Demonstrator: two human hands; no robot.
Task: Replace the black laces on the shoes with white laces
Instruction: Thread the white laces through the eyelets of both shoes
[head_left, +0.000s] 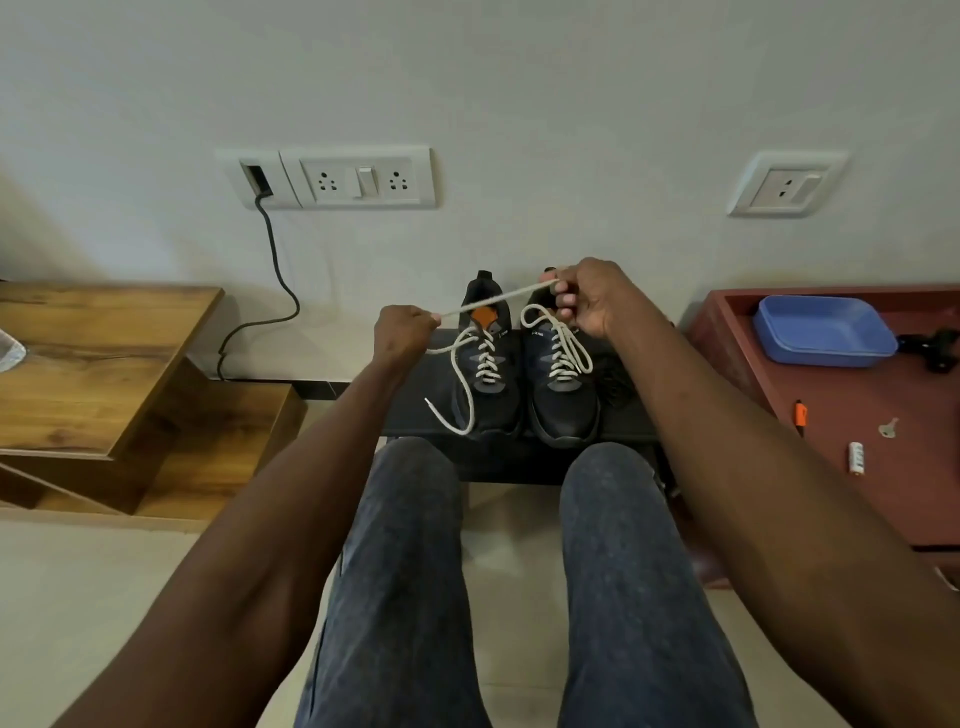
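Left arm: stretched forward from the lower left, wrist raised above the tabletop (613, 426).
Left hand (402, 332): fingers curled tight, gripping the white lace (498, 297) at its near end.
Left shoe (485, 364): dark, white-laced, toe toward the person; loose lace tail (460, 395) loops down past its left side onto the black tabletop.
Taut span: that lace runs straight, rising from left fist to right fingertips (pulled tight, no sag).
Right shoe (561, 374): just beside the left, white-laced, with loops lying on top.
Right hand (584, 299): held above the right shoe's collar, thumb and fingers pinching the lace's far end.
Right arm: extended from the lower right, angled inward.
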